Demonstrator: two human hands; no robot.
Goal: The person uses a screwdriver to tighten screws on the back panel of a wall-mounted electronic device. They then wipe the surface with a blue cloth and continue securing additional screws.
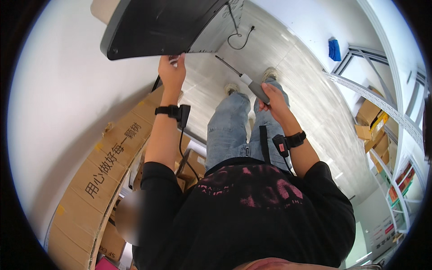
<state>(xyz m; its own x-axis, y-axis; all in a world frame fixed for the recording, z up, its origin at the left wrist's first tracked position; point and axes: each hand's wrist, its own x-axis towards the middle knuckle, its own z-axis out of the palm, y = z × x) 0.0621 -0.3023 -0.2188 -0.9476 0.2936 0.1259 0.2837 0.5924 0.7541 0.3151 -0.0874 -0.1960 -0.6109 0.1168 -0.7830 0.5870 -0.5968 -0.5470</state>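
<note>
A screwdriver [256, 89] with a grey and white handle lies in my right hand [272, 100], the fingers wrapped round the grip. Its long thin shaft points up and to the left, and the tip is apart from any surface. My left hand [173, 74] is raised to the lower edge of a large black panel [157, 29] with rounded corners. Thumb and fingers are bent together there; a small shiny bit shows between them, too little to name. The panel joins a pale cabinet side [216, 29] with vents low down.
A black cable [238, 47] with a plug lies on the pale floor beyond the cabinet. Along the left stands a long cardboard box [96, 180] against the white wall. White metal shelving [360, 92] with cartons [371, 112] runs along the right, with a blue item [334, 50] near it.
</note>
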